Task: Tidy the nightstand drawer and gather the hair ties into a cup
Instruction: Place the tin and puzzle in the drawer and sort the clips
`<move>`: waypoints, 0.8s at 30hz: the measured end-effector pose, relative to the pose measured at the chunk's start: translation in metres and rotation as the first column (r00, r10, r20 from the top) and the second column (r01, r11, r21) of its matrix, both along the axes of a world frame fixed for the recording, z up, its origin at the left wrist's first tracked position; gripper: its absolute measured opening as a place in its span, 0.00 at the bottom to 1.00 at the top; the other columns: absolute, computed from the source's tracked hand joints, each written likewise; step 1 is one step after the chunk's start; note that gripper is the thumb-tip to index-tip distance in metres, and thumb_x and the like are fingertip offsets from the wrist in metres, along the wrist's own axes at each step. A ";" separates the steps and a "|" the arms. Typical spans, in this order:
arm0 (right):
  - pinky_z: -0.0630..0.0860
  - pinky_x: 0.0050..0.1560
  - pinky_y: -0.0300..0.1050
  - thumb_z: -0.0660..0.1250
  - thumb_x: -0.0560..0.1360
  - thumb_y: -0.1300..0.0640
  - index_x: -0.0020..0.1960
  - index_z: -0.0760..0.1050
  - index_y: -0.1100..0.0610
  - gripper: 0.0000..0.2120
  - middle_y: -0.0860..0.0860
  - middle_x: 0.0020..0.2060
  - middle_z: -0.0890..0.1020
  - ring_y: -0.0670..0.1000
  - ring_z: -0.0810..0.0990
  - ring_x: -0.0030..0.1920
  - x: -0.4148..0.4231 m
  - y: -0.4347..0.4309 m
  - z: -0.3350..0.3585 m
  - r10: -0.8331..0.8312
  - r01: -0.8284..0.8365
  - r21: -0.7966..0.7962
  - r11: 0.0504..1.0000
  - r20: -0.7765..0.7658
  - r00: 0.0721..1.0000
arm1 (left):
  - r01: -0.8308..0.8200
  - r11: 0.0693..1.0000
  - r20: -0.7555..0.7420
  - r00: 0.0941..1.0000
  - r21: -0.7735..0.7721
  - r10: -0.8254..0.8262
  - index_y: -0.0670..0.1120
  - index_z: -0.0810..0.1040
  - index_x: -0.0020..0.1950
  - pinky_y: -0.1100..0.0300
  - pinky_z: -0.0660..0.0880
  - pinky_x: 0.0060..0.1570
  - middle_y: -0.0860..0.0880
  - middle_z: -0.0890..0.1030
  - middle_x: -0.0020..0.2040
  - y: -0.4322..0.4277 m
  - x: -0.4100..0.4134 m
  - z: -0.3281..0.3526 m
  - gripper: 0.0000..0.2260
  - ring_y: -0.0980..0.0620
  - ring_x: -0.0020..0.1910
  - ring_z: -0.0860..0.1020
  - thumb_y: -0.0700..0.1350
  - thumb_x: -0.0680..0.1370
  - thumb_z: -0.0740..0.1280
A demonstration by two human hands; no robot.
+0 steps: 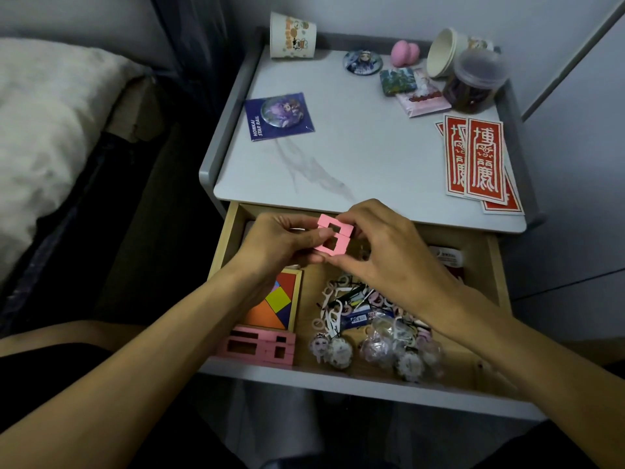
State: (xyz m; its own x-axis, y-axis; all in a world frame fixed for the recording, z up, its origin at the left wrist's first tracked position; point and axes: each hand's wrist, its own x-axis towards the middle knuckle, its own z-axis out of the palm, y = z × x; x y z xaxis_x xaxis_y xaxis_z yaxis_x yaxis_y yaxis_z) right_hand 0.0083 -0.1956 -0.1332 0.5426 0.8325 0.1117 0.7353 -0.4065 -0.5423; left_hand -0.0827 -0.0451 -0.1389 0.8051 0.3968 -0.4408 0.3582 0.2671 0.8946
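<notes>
Head view, looking down at an open nightstand drawer (338,380) with the nightstand's counter (355,147) beyond it. Above the drawer's far edge, the left hand (280,242) and right hand (382,252) each have a pinching grip on two small pink square frames (333,236), held edge to edge between the fingertips. In the drawer's near left corner lies a stack of similar pink pieces (257,346), with a coloured tangram puzzle (274,302) just beyond it. The hair ties (368,309) lie in a loose tangle with small charms in the right half of the drawer, below the right wrist. A patterned paper cup (292,35) stands at the counter's far left, well apart from them; a second cup (443,52) lies tipped at the far right. The task looks to be at an early stage: some pink pieces are stacked, but no hair ties appear gathered into either cup.
</notes>
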 end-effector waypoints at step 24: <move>0.78 0.37 0.41 0.74 0.70 0.55 0.48 0.80 0.55 0.08 0.46 0.40 0.79 0.43 0.77 0.37 -0.078 0.061 -0.073 0.379 -0.455 -0.209 0.866 -0.320 0.868 | 0.489 0.357 -0.584 0.775 0.796 0.240 0.44 0.71 0.45 0.52 0.70 0.42 0.45 0.77 0.47 0.072 -0.032 -0.011 0.15 0.40 0.48 0.78 0.56 0.81 0.61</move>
